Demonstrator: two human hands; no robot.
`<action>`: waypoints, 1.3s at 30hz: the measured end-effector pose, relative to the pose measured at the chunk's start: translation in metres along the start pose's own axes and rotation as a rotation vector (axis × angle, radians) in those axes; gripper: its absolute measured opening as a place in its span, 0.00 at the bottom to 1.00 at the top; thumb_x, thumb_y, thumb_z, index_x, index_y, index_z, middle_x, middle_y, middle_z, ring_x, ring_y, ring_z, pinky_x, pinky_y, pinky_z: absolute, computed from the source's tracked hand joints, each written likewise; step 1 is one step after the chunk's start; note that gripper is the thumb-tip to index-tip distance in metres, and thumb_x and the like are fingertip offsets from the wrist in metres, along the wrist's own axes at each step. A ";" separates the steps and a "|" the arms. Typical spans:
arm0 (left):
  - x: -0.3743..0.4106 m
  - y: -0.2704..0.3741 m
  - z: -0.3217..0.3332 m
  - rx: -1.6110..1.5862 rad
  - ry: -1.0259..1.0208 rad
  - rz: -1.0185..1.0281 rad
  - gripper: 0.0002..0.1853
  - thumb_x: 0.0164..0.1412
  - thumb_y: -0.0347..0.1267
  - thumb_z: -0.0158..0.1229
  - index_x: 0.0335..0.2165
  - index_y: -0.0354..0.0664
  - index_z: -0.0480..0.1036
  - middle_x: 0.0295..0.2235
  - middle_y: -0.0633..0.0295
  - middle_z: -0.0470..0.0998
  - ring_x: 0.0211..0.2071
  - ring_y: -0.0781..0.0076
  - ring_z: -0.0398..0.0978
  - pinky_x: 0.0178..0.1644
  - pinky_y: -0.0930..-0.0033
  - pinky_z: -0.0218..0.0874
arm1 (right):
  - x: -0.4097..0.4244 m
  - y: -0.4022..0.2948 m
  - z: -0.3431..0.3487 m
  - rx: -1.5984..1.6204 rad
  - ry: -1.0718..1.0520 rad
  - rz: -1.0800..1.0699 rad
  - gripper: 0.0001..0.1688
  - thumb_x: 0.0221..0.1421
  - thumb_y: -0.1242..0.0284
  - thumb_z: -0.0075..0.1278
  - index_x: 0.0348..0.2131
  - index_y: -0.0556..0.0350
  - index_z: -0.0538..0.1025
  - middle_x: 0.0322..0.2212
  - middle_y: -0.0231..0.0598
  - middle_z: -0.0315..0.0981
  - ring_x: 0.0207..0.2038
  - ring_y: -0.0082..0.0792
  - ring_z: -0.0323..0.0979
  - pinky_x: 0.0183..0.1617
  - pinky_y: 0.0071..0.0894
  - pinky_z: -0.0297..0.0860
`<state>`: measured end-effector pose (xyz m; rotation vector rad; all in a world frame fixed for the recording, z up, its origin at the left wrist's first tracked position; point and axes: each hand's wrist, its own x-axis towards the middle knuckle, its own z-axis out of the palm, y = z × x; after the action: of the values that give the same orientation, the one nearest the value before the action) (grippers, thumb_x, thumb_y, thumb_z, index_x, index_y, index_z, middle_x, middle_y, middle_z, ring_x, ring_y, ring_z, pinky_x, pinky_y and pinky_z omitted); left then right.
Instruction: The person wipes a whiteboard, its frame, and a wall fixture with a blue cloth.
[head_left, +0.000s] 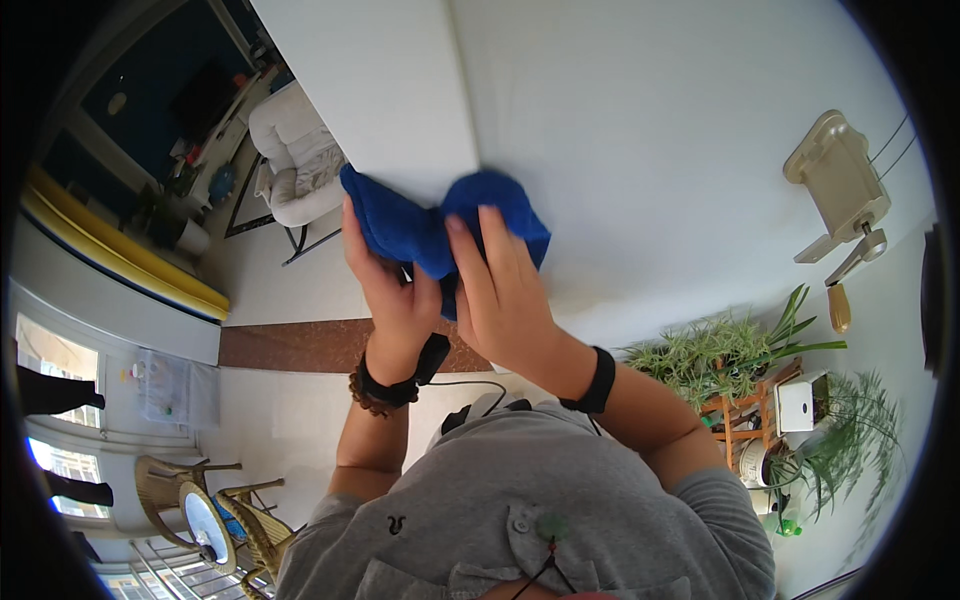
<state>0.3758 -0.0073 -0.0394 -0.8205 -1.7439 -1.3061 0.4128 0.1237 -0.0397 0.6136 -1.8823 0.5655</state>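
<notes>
A blue cloth (401, 225) lies bunched against the white wall end (382, 82), spanning its narrow face and the inner corner beside it. My left hand (394, 289) grips the cloth at the wall's left edge, with part of the fingers behind the fabric. On the cloth's right part, my right hand (499, 289) presses with fingers extended, holding it to the white wall (637, 150). A dark band and a beaded bracelet circle my left wrist; a black band is on my right wrist.
A crank hand winder (844, 180) is mounted on the wall at right. Below it, potted plants (712, 356) stand on a wooden rack (739, 420). Through the opening at left is a cushioned rocking chair (296, 157). Rattan chairs (169, 495) and a round table (206, 525) are at lower left.
</notes>
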 end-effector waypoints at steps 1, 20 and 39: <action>0.011 0.002 -0.004 -0.061 0.002 -0.002 0.46 0.58 0.22 0.56 0.65 0.33 0.35 0.63 0.46 0.51 0.61 0.57 0.58 0.63 0.60 0.52 | -0.025 0.003 0.003 -0.012 -0.063 0.011 0.34 0.45 0.82 0.50 0.55 0.70 0.66 0.53 0.67 0.61 0.37 0.46 0.70 0.42 0.37 0.69; 0.025 0.018 -0.013 -0.093 -0.125 -0.081 0.43 0.57 0.20 0.52 0.64 0.30 0.37 0.64 0.37 0.49 0.66 0.44 0.46 0.67 0.50 0.37 | 0.021 0.024 -0.021 0.383 0.189 -0.064 0.33 0.47 0.87 0.47 0.56 0.70 0.64 0.57 0.67 0.58 0.49 0.57 0.68 0.52 0.45 0.65; -0.062 -0.024 0.003 0.040 -0.001 -0.117 0.47 0.63 0.36 0.55 0.65 0.37 0.30 0.64 0.41 0.45 0.62 0.51 0.54 0.65 0.51 0.46 | -0.015 0.001 0.004 0.255 0.018 -0.028 0.24 0.52 0.80 0.49 0.51 0.57 0.73 0.52 0.46 0.69 0.46 0.37 0.73 0.47 0.30 0.70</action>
<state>0.3845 -0.0131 -0.1055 -0.7058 -1.8360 -1.3419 0.4144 0.1239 -0.0547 0.7968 -1.7958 0.7972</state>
